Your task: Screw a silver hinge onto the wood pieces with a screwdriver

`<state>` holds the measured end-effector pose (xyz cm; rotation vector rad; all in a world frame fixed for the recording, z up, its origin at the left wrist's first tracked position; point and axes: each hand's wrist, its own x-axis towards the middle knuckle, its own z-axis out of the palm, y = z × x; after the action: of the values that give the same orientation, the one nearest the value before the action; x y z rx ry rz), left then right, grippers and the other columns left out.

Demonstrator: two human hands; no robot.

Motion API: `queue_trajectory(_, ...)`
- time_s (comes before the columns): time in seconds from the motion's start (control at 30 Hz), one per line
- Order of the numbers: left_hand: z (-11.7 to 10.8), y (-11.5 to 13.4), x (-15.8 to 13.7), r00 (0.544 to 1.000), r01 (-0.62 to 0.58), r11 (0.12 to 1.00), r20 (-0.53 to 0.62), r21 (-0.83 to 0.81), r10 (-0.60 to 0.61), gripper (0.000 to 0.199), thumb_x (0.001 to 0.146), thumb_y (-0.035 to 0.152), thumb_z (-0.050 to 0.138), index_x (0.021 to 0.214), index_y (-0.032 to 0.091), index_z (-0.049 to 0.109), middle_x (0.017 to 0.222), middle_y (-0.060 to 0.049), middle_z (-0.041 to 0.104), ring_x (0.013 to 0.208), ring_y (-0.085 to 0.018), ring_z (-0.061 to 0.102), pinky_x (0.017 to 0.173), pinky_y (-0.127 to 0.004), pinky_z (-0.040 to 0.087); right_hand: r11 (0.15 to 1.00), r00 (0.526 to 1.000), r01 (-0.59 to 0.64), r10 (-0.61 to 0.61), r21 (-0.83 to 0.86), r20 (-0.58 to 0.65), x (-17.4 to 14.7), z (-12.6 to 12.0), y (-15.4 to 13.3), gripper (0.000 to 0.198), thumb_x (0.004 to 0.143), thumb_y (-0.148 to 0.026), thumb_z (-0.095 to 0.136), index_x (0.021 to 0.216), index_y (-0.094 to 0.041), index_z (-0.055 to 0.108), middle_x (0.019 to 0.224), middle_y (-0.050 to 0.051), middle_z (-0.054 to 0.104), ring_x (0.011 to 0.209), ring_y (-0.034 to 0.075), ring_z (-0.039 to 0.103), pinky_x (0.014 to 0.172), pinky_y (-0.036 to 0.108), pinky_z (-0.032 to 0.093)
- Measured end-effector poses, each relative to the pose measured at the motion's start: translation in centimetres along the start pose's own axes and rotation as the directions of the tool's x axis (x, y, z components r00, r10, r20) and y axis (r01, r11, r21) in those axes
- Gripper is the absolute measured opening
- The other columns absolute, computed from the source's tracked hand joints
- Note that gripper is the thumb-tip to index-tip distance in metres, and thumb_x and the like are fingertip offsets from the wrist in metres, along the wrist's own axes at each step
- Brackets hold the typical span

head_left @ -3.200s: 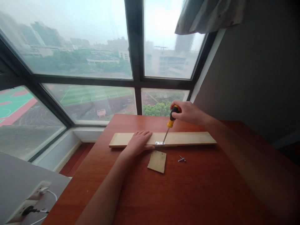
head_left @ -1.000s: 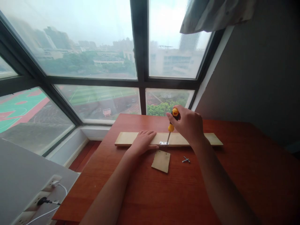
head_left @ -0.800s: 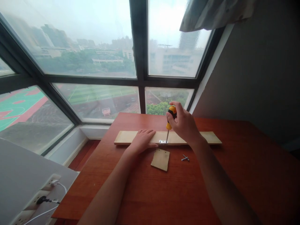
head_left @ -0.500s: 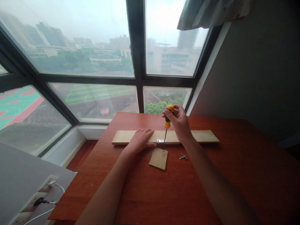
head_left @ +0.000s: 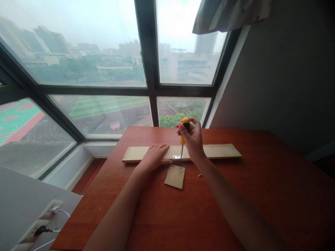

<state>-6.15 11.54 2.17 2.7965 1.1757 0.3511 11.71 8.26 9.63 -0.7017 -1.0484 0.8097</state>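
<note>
A long pale wooden board lies crosswise on the table. My left hand rests on its left half, fingers stretched out flat on top and the thumb along the near edge. In my right hand is a yellow and black screwdriver, held nearly upright by the handle. Its shaft points down to the right end of a small metal hinge at the board's near edge. Whether a screw sits under the tip is too small to tell. Nearer to me lies a small square wooden piece with two holes.
The reddish-brown table stands against large windows with a dark frame. A screw lies partly hidden by my right forearm. At lower left, plugs and cords are in a wall socket.
My right hand has turned around the screwdriver handle, and its forearm now covers most of the loose screws. The whole view has shifted slightly. My left hand keeps its place on the board.
</note>
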Motion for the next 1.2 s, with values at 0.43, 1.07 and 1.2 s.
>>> queue_trajectory(0.43,-0.19,0.13,0.02,1.0,0.007,1.0,0.012,-0.008,-0.007,0.068,0.079,0.062,0.061,0.134,0.023,0.049,0.138,-0.012,0.054,0.122,-0.032,0.052,0.101,-0.043,0.037,0.996,0.999,0.035,-0.034,-0.078,0.019,-0.39,0.2,0.06,0.034,0.087,-0.047,0.06,0.112,-0.027,0.048,0.096,0.001,0.065,0.08,0.013,0.062,0.079,0.032,0.052)
queue_trajectory(1.07,-0.43,0.34,-0.02,1.0,0.008,1.0,0.021,-0.003,-0.008,0.068,0.08,0.062,0.06,0.134,0.022,0.049,0.138,-0.012,0.054,0.121,-0.032,0.052,0.101,-0.043,0.037,0.984,0.998,0.04,-0.048,-0.175,-0.039,-0.29,-0.32,-0.09,0.033,0.078,-0.044,0.071,0.102,-0.025,0.056,0.094,0.0,0.06,0.085,0.015,0.059,0.073,0.028,0.051)
queue_trajectory(1.2,-0.44,0.39,0.01,1.0,0.016,1.0,0.027,-0.004,-0.016,0.068,0.079,0.063,0.06,0.134,0.023,0.049,0.138,-0.012,0.054,0.121,-0.032,0.053,0.101,-0.043,0.037,0.994,1.0,-0.015,0.016,-0.113,0.007,0.02,-0.46,-0.18,0.029,0.085,-0.048,0.061,0.104,-0.025,0.061,0.092,0.0,0.061,0.082,0.014,0.06,0.075,0.029,0.051)
